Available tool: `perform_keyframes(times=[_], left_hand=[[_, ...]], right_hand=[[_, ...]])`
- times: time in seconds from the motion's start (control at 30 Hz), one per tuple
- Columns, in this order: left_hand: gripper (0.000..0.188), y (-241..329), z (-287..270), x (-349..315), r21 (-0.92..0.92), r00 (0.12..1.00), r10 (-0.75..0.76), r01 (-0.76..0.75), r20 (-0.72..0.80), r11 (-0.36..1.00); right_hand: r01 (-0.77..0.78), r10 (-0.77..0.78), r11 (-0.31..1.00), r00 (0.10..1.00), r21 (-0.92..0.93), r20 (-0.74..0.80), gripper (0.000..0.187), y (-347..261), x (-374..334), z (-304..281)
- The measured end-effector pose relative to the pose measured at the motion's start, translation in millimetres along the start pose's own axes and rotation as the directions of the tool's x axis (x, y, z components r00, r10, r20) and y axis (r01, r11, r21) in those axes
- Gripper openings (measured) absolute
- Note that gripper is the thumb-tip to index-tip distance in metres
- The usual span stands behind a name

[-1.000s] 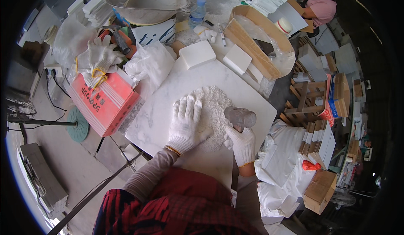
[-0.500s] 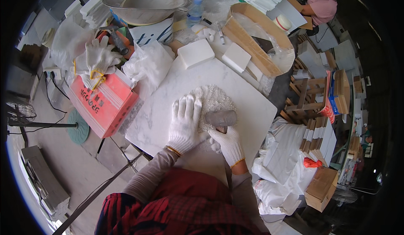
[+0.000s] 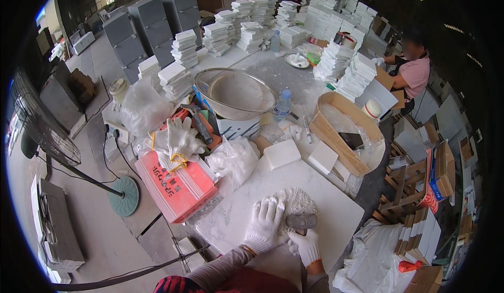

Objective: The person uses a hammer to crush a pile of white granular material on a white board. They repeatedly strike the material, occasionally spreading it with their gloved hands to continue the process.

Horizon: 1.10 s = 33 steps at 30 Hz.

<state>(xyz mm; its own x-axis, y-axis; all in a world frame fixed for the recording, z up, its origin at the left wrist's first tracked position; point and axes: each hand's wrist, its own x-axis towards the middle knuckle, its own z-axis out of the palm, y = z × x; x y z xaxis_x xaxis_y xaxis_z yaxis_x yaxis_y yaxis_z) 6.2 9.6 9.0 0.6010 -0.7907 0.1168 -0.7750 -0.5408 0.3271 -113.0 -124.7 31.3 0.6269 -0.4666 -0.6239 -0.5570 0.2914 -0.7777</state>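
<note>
Both my hands wear white knitted gloves over a white marble-like slab. A pile of crushed white stone chips lies on the slab. My left hand rests flat beside the pile's left edge, fingers stretched out, holding nothing. My right hand is closed round the short handle of a hammer. The hammer's grey, dusty oblong head sits sideways on the lower part of the pile; most of its handle is hidden in my glove.
Behind the slab are white blocks, a plastic bag, a cardboard tray, a water bottle and a large sieve. A red box carries spare gloves. A person in pink works at the far right.
My view has tilted up, showing more stacked tiles and the far workshop; hands and slab now appear lower. The left hand and the hammer keep nearly the same places on the slab.
</note>
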Motion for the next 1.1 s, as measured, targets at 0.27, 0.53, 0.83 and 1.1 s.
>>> perform_keyframes(times=[0.27, 0.53, 0.83, 1.1], left_hand=[[0.098, 1.4, -1.9, 1.1, 0.012, 1.000, 0.005, -0.004, -0.016, 1.000], [0.094, 3.7, -1.1, -3.0, 0.041, 0.997, -0.019, 0.022, -0.080, 0.999], [0.091, 17.4, 4.9, 0.4, 0.014, 0.997, -0.015, 0.016, -0.082, 1.000], [0.084, 14.2, 8.8, -3.1, -0.043, 0.991, -0.033, 0.027, -0.128, 0.999]], right_hand=[[0.189, -0.226, 0.935, 0.970, -0.300, -0.091, 0.018, 18.3, 8.0, 0.4], [0.010, -0.010, 1.000, 1.000, -0.028, 0.002, 0.020, -10.8, -1.7, 6.5], [0.219, -0.272, 0.902, 0.958, -0.371, -0.095, 0.022, 44.3, 31.5, -5.0], [0.008, -0.008, 1.000, 1.000, -0.004, -0.020, 0.021, -16.2, -9.0, 0.6]])
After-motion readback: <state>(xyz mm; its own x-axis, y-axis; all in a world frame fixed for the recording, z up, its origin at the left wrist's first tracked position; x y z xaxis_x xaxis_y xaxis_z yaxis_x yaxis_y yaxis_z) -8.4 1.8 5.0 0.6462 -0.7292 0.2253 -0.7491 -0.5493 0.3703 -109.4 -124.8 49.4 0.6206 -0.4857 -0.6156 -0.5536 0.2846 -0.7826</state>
